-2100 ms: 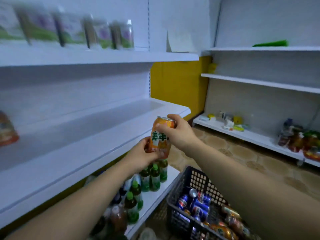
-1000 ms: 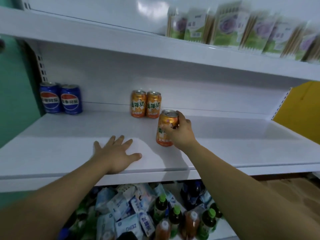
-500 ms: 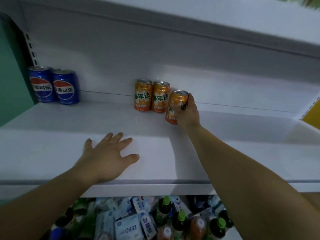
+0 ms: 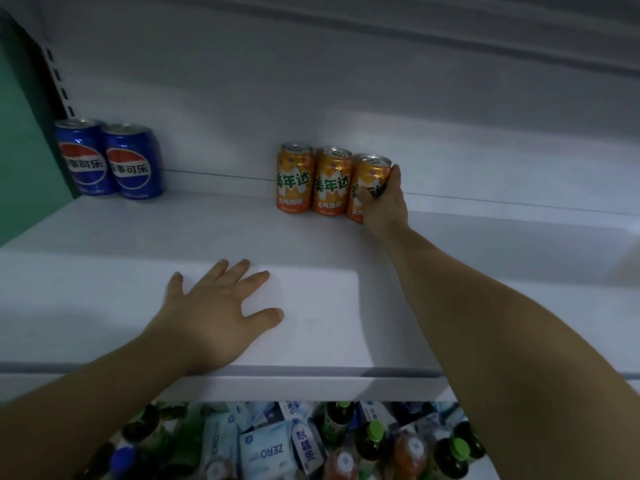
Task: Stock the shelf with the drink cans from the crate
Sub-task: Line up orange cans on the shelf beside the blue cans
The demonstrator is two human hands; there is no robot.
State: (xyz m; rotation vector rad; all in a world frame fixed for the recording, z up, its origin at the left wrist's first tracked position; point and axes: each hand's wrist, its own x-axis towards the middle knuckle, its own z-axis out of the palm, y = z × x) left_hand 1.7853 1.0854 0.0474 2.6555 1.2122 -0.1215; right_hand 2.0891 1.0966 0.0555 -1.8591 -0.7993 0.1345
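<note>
Third orange can [image 4: 372, 174], frame centre, clamped in right hand [image 4: 384, 206], touching its neighbour [image 4: 331, 181]. Left hand [image 4: 214, 317] flat, fingers spread, on shelf [image 4: 104, 237]. Careless release could topple the row.

- Two bare forearms come in from the near edge, one on the left and one on the right, with no sleeve over any part in view.
- The left hand [image 4: 214, 317] wears no glove, ring, watch or band at the wrist.
- The right hand [image 4: 384, 206] is likewise bare, with nothing worn at the wrist.
- The fingers [image 4: 242, 271] of the left hand have short nails, without polish so far as the dim light shows.
</note>
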